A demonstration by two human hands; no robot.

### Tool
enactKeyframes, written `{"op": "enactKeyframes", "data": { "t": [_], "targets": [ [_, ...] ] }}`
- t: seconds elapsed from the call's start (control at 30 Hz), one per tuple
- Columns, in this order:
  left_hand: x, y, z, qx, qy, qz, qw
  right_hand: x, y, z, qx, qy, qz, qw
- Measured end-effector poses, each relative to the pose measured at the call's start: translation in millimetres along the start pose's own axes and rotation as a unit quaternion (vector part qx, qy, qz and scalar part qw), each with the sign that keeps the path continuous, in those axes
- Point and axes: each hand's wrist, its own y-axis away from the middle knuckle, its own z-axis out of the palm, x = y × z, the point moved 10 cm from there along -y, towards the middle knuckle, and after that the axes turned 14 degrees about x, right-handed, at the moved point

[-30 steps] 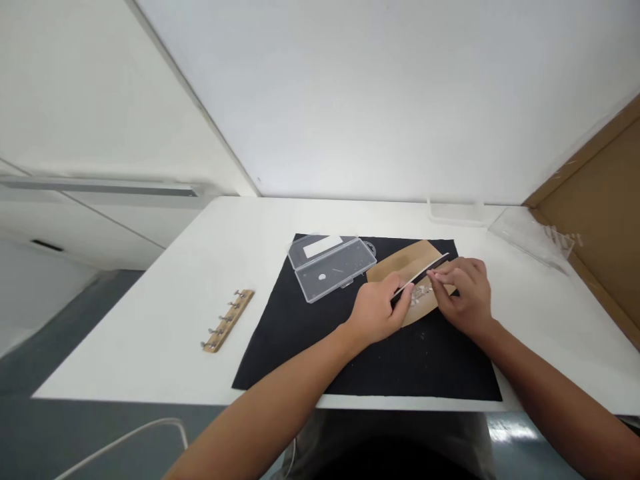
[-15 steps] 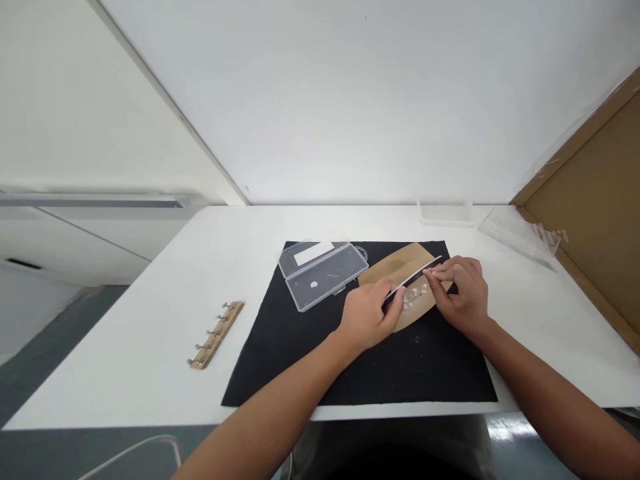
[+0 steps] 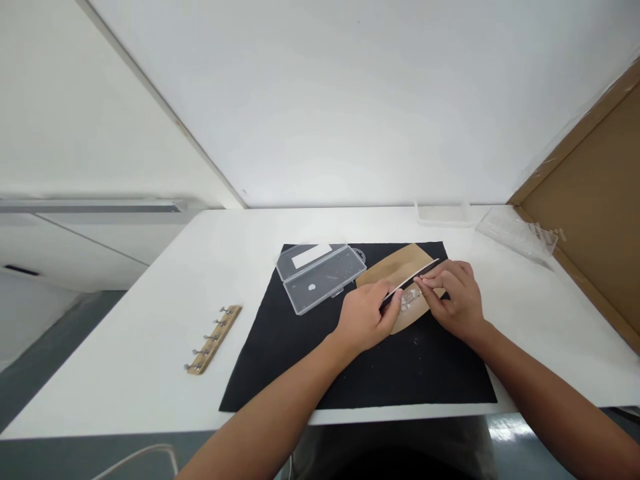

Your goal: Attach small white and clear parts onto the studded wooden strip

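My left hand grips the near end of a narrow dark strip with a white edge, thumb on top. My right hand pinches thumb and fingertips together at the strip's lower side, farther along. Anything small between those fingertips is hidden. Beneath the strip lies a sheet of brown paper, with small white bits scattered on it. An opened clear plastic case rests just left of the paper, a white label on its lid and a small white round piece inside.
A black mat lies under the paper and case on the white table. To the left sits a wooden bar with several metal pegs. Toward the back right are a shallow clear tray, a clear plastic piece and a cardboard panel.
My right hand's pinching fingertips have slid a little along the strip, toward my left hand. My left hand keeps its grip. The whole view has shifted slightly.
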Motion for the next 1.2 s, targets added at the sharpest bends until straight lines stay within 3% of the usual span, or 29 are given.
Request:
{"op": "enactKeyframes", "data": {
  "t": [0.2, 0.43, 0.63, 0.83, 1.07, 1.2],
  "targets": [
    [1.1, -1.4, -0.9, 0.003, 0.003, 0.002, 1.0, 10.6, -2.7, -9.2, 0.037, 0.033, 0.015, 0.999],
    [1.2, -1.7, -0.6, 0.002, 0.003, 0.007, 1.0, 1.1, 0.8, 1.8, -0.01, -0.023, 0.0, 1.0],
    [1.3, -0.7, 0.3, -0.004, 0.004, 0.007, 1.0, 12.7, -2.3, -7.5, 0.025, 0.022, 0.029, 0.999],
    [0.8, -0.6, 0.5, -0.002, 0.004, 0.01, 1.0, 1.9, 0.1, 1.3, -0.003, -0.035, 0.022, 0.999],
    [2.3, 0.6, 1.4, -0.01, 0.004, 0.013, 1.0, 21.7, -1.6, -8.0, 0.024, 0.024, 0.059, 0.998],
    [-1.0, 0.9, 4.2, -0.018, -0.014, 0.008, 1.0, 15.4, -0.9, -3.9, 0.009, 0.009, 0.046, 0.999]
  ]
}}
